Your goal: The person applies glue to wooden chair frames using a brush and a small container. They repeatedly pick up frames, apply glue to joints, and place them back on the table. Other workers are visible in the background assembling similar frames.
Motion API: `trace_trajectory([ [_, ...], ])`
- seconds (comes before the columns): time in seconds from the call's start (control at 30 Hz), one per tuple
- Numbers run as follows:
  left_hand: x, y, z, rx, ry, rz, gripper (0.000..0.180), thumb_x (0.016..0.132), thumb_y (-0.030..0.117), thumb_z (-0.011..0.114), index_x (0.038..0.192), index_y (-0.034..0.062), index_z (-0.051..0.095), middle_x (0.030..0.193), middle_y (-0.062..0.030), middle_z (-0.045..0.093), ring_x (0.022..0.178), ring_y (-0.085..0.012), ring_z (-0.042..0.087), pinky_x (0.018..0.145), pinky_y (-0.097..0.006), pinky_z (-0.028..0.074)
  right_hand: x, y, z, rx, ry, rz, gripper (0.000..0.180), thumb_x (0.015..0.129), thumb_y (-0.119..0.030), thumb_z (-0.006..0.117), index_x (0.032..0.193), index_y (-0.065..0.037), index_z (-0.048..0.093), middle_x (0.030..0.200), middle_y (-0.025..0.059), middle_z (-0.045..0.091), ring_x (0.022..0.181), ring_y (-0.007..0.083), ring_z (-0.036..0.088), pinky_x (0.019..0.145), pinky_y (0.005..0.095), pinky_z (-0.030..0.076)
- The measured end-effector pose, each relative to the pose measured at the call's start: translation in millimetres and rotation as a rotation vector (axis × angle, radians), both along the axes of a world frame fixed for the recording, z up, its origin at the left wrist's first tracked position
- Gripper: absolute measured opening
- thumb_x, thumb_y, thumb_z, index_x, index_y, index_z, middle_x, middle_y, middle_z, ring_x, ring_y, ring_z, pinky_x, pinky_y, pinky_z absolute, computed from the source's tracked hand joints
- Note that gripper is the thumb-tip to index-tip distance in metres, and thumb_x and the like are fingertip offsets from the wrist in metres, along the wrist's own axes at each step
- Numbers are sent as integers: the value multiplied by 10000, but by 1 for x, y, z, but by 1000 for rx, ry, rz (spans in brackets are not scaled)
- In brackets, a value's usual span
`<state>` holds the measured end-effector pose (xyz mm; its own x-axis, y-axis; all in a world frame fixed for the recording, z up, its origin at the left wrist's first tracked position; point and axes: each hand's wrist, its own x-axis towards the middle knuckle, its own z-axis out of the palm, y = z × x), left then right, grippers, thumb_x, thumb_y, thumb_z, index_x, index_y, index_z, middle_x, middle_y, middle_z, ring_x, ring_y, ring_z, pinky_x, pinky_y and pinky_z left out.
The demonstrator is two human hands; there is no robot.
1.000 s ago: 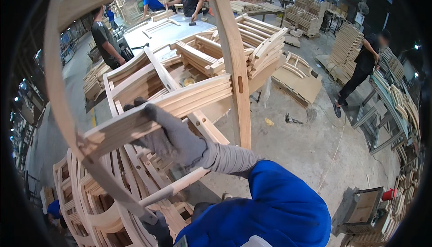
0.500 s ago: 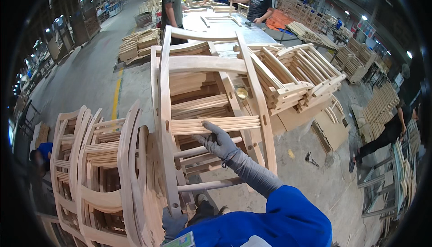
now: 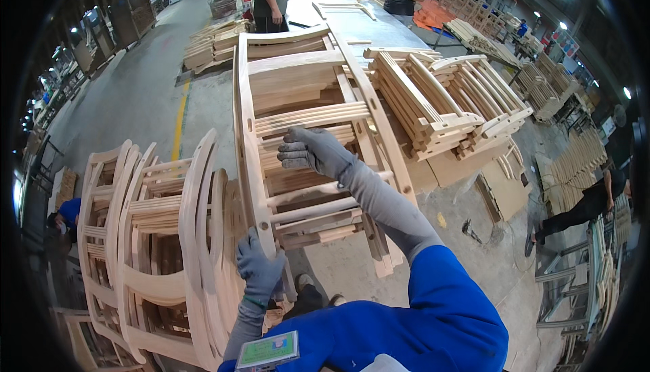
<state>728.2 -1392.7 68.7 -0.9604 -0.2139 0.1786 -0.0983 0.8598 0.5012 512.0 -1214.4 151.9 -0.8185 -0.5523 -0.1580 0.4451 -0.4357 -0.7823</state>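
Observation:
A pale wooden chair-back frame, with a curved top rail, a bundle of slats across its middle and rungs below, lies on a stack of similar frames in front of me. My left hand, in a grey glove, is closed around the lower end of its left leg. Above the middle of the frame, just below the slats, is my right hand, also gloved. Its fingers point left, loosely stretched and slightly bent, with nothing visible in them. The stacked frames underneath are partly hidden.
More chair-back frames lean upright at my left. Stacked frames stand on cardboard at right. Beyond is a pale worktable, with a person standing on either side. A tool lies on the floor at right.
The frame has moved away from me and settled lower on the stack. My right hand has come off the slats and shifted away from me. My left hand has moved up into fuller view.

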Motion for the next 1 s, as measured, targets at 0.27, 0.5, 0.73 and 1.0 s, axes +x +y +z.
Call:
trace_trajectory([
  [0.27,44,4,-69,120,-22,77,902,659,362,720,1368,1,294,1390,-258,271,1311,-414,207,1084,-443,198,139,137,-58,1366,1041,-795,792,686,-376,764,1269,37,423,1280,234,459,1188,379,441,1000,411,356],
  [0.5,54,3,-81,96,209,208,818,694,264,671,1371,1,295,1391,-253,294,1298,-408,260,1079,-425,218,175,204,-138,1501,716,-624,568,714,-325,684,1104,55,519,936,247,622,852,361,609,722,408,469],
  [0.73,77,10,-75,168,31,316,779,746,269,589,1404,44,239,1442,-216,232,1331,-418,200,1082,-523,145,203,196,-142,1290,660,-558,479,776,-290,622,1045,89,508,845,197,613,721,245,567,652,386,462],
  [1.0,80,11,-75,138,-41,277,784,733,322,603,1393,59,272,1461,-211,193,1303,-401,273,1045,-534,242,205,191,-145,1392,569,-539,595,752,-328,594,1214,29,477,1002,197,617,836,329,591,725,416,455],
])
